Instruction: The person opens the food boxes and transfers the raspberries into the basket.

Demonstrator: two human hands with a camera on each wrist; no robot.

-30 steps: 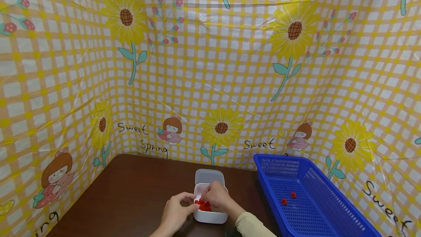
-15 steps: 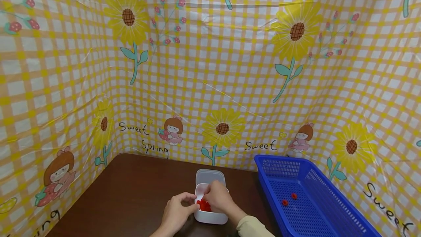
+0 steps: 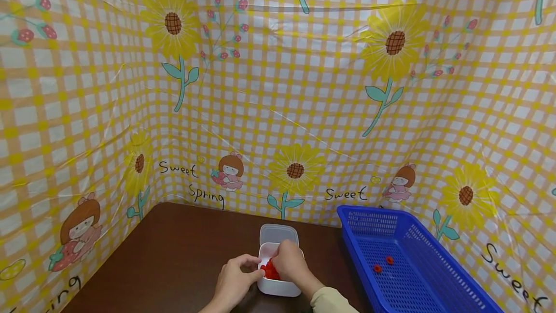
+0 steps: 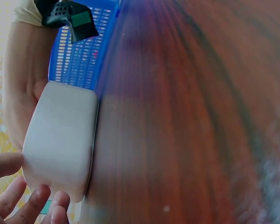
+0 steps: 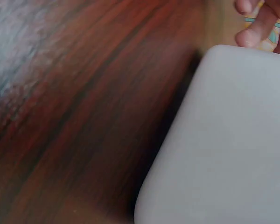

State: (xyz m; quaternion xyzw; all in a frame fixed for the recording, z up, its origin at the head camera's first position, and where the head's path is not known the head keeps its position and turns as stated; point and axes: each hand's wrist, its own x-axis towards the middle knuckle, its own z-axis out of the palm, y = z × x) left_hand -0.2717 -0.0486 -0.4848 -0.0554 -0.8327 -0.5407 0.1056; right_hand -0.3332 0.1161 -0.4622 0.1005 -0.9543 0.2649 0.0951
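Observation:
A small white box point(image 3: 279, 288) with rounded corners stands on the table, with several small bright red pieces point(image 3: 270, 270) inside. My left hand point(image 3: 234, 277) holds the box at its near left corner, thumb and forefinger at the rim. In the left wrist view the other fingers point(image 4: 37, 200) touch its end. My right hand point(image 3: 290, 261) reaches down into the box with bent fingers, beside the red pieces. Its fingertips are hidden, so whether they pinch a piece does not show. The right wrist view shows mostly the box's smooth wall point(image 5: 224, 140).
A translucent lid point(image 3: 279, 234) lies behind the box. To the right stands a blue perforated basket point(image 3: 356, 260) holding two red pieces with dark holes point(image 3: 378, 268). A checked sunflower cloth point(image 3: 243, 110) encloses the dark brown table point(image 3: 187, 240) behind and at both sides.
Inside the box the red pieces have shifted beside my right fingers. My right hand has dipped slightly lower, while my left hand stays at the corner. The whole view has drifted a little.

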